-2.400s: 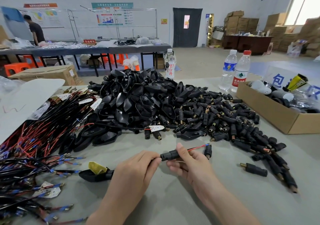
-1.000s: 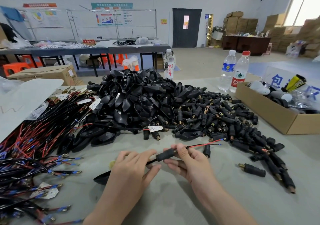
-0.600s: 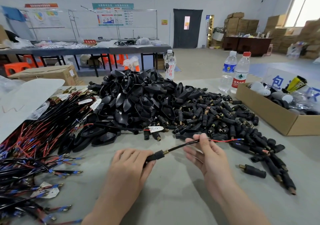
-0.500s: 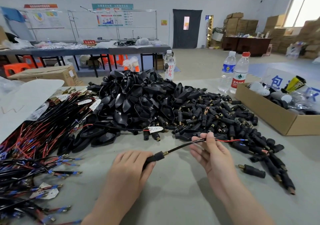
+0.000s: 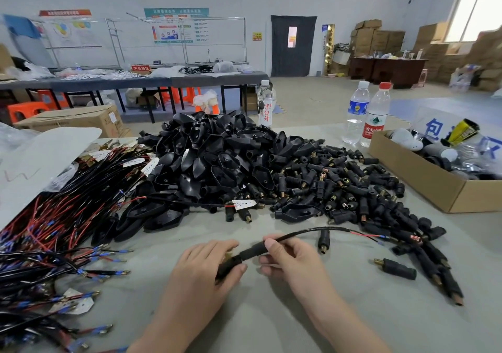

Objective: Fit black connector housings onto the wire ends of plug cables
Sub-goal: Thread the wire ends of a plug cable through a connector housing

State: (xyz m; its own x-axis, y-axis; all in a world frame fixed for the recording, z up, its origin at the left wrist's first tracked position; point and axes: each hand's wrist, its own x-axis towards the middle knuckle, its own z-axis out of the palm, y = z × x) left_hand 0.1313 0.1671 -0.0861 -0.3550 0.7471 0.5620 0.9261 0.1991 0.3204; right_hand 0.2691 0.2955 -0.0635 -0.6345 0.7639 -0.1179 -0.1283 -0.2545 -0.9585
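Note:
My left hand (image 5: 202, 268) grips the plug end of a black cable, mostly hidden under its fingers. A black cylindrical connector housing (image 5: 251, 250) is threaded on that cable, and my right hand (image 5: 292, 257) pinches it between thumb and fingers. The cable (image 5: 320, 230) arcs to the right above the table and ends in thin red and blue-tipped wires (image 5: 373, 236). A big heap of black housings and plug shells (image 5: 244, 162) lies behind my hands. A mass of unfitted red and black cables (image 5: 54, 230) covers the left side.
An open cardboard box (image 5: 423, 178) stands at the right. Three water bottles (image 5: 375, 116) stand at the table's far edge. Loose housings (image 5: 396, 269) lie to the right of my hands. A white sheet (image 5: 32, 159) lies at the far left. Bare grey tabletop (image 5: 271, 320) surrounds my forearms.
My right hand let go of the wire tips and came back left to the housing beside my left hand. The cable's free end now trails to the right.

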